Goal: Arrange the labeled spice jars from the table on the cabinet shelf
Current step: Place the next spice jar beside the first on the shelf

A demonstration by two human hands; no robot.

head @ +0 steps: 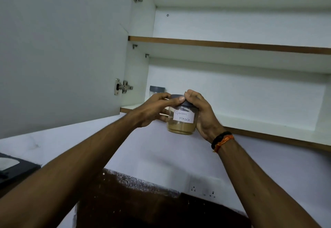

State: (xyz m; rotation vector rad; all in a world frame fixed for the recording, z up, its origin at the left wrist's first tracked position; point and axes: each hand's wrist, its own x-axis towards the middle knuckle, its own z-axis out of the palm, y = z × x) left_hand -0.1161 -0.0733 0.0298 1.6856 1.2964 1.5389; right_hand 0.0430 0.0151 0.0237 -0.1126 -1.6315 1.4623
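A clear jar of brown powder with a grey lid and a white label reading "Garam Masala" is held up in front of the lower cabinet shelf. My left hand grips its left side with the thumb across the lid. My right hand wraps its right side, fingers on the lid. The jar hangs at the shelf's front edge, its base below the shelf level. A second grey-lidded jar stands on the same shelf at the far left, partly hidden behind my left hand.
The open cabinet door stands at the left, with hinges on its inner edge. An upper shelf runs above. Below are a white wall, a dark speckled countertop and a black object at the left edge.
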